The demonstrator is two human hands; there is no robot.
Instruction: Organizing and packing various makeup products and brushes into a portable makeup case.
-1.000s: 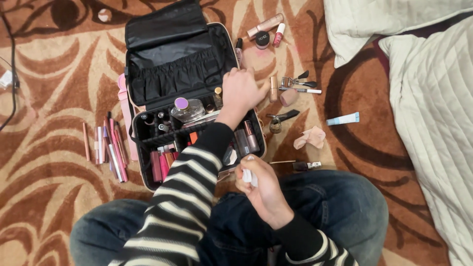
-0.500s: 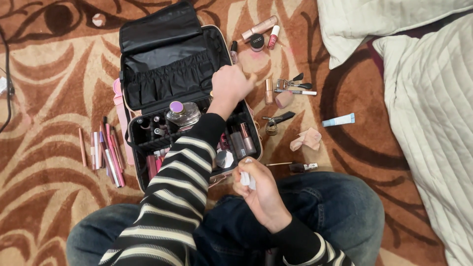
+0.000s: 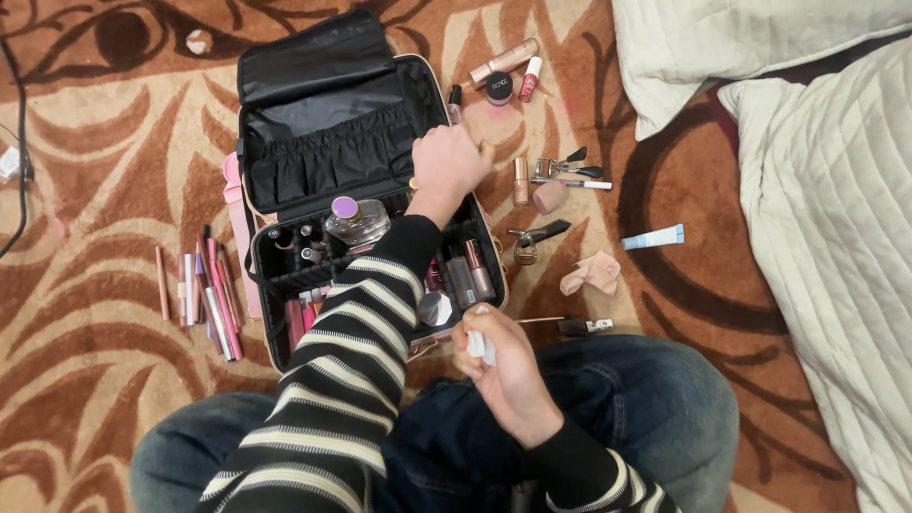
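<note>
An open black makeup case [image 3: 332, 133] lies on the patterned carpet, its lower half packed with lipsticks, small bottles and a clear bottle with a purple cap [image 3: 353, 218]. My left hand [image 3: 446, 163], on a striped sleeve, reaches across the case. It hovers at the case's right rim with the fingers curled in, and nothing shows inside it. My right hand [image 3: 502, 366] is over my lap, closed on a small white tube [image 3: 477, 344]. A tan tube [image 3: 521, 180] and an eyelash curler [image 3: 562, 168] lie just right of the left hand.
A row of pencils and lip glosses [image 3: 204, 290] lies left of the case. Right of it are a pink sponge [image 3: 551, 197], a crumpled tissue [image 3: 591, 272], a pale blue tube [image 3: 653, 237] and a thin brush [image 3: 568, 325]. Quilted bedding [image 3: 836, 218] fills the right side. A cable [image 3: 21, 142] runs at far left.
My left hand has drawn back from the items right of the case, and its fingers went from spread to curled. The right hand holds the white tube as before.
</note>
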